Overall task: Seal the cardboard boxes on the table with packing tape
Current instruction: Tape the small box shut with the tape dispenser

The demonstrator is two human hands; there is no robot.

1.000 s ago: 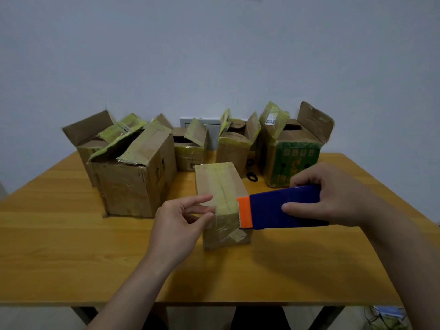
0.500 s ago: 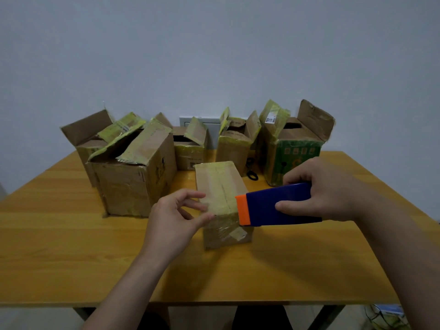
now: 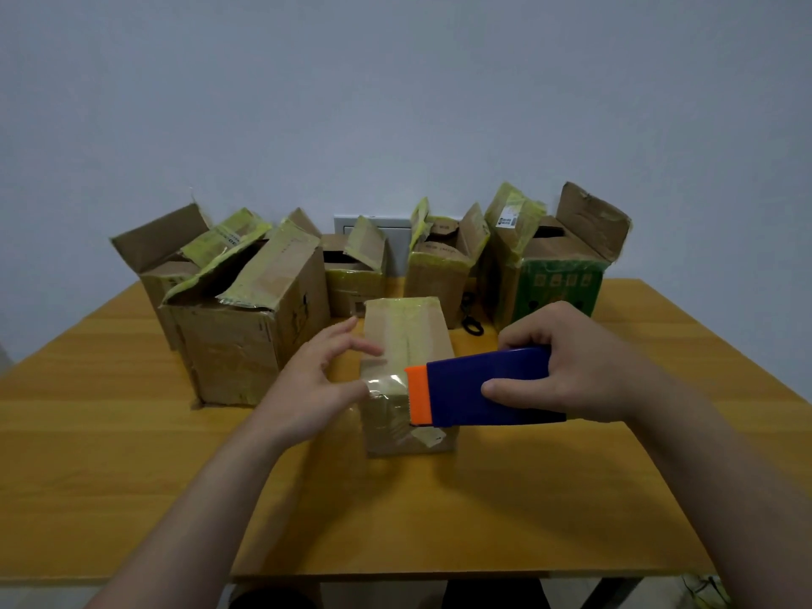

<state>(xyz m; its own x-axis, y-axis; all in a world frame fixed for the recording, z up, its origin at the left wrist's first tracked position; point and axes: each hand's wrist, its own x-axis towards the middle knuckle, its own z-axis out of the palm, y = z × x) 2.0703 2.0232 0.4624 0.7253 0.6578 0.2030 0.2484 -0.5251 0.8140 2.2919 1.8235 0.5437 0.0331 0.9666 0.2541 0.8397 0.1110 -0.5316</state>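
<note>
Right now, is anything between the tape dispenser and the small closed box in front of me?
Nothing visible. The right hand holds the tape dispenser just over the small box at its near end; the left hand holds the pulled-out tape end beside it.

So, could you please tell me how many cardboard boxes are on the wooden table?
6: a closed brown cardboard box front centre; a large open box left; another open box behind it; two small open boxes mid-back; a green-printed box back right. Others may be hidden.
</note>
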